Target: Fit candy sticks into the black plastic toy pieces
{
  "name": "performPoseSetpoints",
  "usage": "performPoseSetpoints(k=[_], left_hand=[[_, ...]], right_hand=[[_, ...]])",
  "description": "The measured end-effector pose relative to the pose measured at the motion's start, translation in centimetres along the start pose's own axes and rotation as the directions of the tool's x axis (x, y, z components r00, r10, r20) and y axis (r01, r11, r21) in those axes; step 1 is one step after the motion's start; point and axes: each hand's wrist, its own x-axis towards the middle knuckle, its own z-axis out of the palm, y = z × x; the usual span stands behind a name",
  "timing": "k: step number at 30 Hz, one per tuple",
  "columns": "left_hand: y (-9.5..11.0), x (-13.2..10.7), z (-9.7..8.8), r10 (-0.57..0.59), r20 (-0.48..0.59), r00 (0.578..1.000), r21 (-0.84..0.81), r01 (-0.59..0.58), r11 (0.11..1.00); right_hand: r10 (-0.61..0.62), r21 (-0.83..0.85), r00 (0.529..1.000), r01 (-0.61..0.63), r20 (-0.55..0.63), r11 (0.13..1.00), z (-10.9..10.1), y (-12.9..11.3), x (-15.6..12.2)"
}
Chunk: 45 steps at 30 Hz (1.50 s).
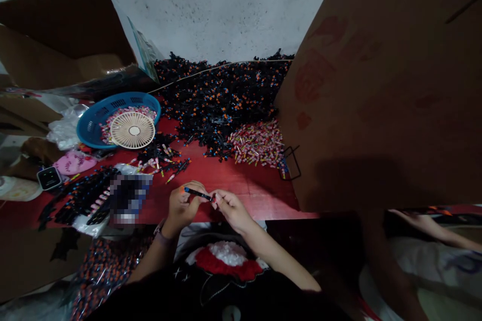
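Note:
My left hand (182, 206) and my right hand (231, 209) meet above the red tabletop (241, 183). Together they hold a slim black pen-like tube (198, 193) with a blue end, which my left fingers pinch. My right fingertips grip its far end, where a small pink-and-white piece seems to sit. Just ahead lie loose black tubes and pink-and-white pieces (160, 160). Beyond them rise a large heap of black parts with orange bits (222, 100) and a smaller heap of pink-and-white pieces (258, 143).
A blue plastic basket (90, 128) holds pink pieces, with a round tan fan (132, 130) lying on top. A tall cardboard sheet (376, 85) walls off the right side. Another person's arm (433, 228) lies beyond it. A pixelated object (130, 198) stands left of my hands.

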Motion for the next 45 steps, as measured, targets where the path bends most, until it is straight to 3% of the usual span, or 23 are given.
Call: performPoseSetpoints(k=[4, 10, 15, 20, 23, 29, 32, 34, 36, 39, 42, 44, 45], left_hand=[[0.1, 0.4, -0.4, 0.028, 0.037, 0.999, -0.029, -0.027, 0.999], [0.9, 0.7, -1.0, 0.047, 0.145, 0.988, -0.141, -0.026, 0.990], [2.3, 0.5, -0.5, 0.160, 0.105, 0.982, -0.252, -0.129, 0.959], [2.8, 0.3, 0.5, 0.166, -0.008, 0.986, -0.274, -0.162, 0.948], [2.5, 0.0, 0.6, 0.143, -0.008, 0.990, -0.265, -0.140, 0.954], [0.2, -1.0, 1.4, 0.050, 0.017, 0.999, -0.239, -0.045, 0.970], [-2.7, -1.3, 2.0, -0.105, -0.036, 0.994, -0.168, 0.097, 0.981], [-4.9, -0.6, 1.4, -0.231, -0.070, 0.970, 0.012, 0.232, 0.973], [-6.9, 1.0, -0.4, -0.323, -0.128, 0.938, 0.314, 0.347, 0.884], [-8.8, 4.6, -4.5, -0.357, -0.231, 0.905, 0.739, 0.402, 0.541], [-10.0, 8.0, -7.4, -0.362, -0.294, 0.884, 0.897, 0.386, 0.214], [-10.8, 9.4, -7.2, -0.342, -0.319, 0.884, 0.917, 0.379, 0.125], [-11.3, 9.9, -6.4, -0.334, -0.286, 0.898, 0.928, 0.347, 0.139]], right_hand=[[-0.018, 0.020, 0.999, 0.019, -0.032, 1.000, 0.6, -0.2, -0.1], [-0.054, -0.027, 0.998, 0.053, -0.041, 0.998, 0.9, -2.6, -0.8], [-0.049, -0.001, 0.995, 0.049, 0.083, 0.999, 1.8, -3.5, -1.4], [-0.079, 0.010, 0.996, 0.078, 0.052, 0.997, 2.2, -2.9, -0.9], [-0.071, -0.003, 0.997, 0.071, 0.041, 0.997, 2.3, -2.6, -0.7], [-0.106, -0.031, 0.991, 0.104, -0.078, 0.994, 2.4, -0.8, 0.0], [-0.077, -0.035, 0.992, 0.073, -0.098, 0.997, 1.5, 2.1, 1.4], [-0.059, -0.092, 0.993, 0.050, -0.102, 0.995, -0.2, 4.6, 2.8], [-0.094, -0.237, 0.978, 0.048, -0.186, 0.970, -3.2, 7.1, 4.2], [-0.229, -0.510, 0.864, -0.036, -0.447, 0.860, -9.0, 10.1, 5.5], [-0.339, -0.678, 0.790, -0.129, -0.512, 0.723, -14.2, 11.9, 6.3], [-0.351, -0.733, 0.791, -0.172, -0.501, 0.658, -16.3, 12.5, 7.0], [-0.347, -0.751, 0.796, -0.193, -0.496, 0.632, -16.9, 12.7, 7.5]])
